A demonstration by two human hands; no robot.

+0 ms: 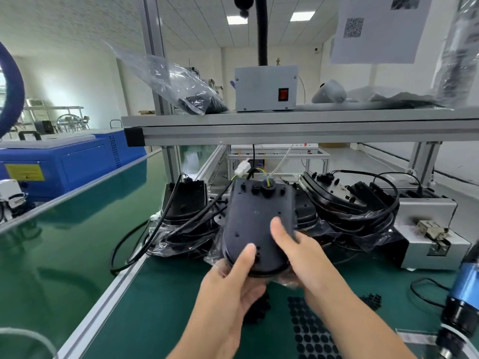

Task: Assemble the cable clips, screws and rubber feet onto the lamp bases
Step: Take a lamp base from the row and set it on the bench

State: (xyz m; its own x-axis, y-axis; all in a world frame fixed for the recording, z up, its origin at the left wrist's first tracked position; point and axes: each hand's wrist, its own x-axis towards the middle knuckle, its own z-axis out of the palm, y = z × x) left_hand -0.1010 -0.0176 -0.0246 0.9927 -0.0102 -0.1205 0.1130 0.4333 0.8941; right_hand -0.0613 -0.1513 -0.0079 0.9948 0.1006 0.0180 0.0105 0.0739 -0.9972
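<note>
My two hands, left hand (pixel 234 277) and right hand (pixel 303 251), each grip one lamp base (pixel 255 224) underside-up. One rubber-feet sheet (pixel 309 330) lies below; I cannot count the stacked bases (pixel 344 200) behind.

You can read no text here: the hanging sheet (pixel 381 27) and the blue machine's yellow label (pixel 24 172) are too blurred.

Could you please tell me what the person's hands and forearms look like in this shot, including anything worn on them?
Both hands are bare: the left hand and the right hand wear no gloves, and no rings, watch or wrist strap show. Both forearms are uncovered down to the bottom edge of the picture, with no sleeve in view. Fingernails look short and unpainted.
</note>
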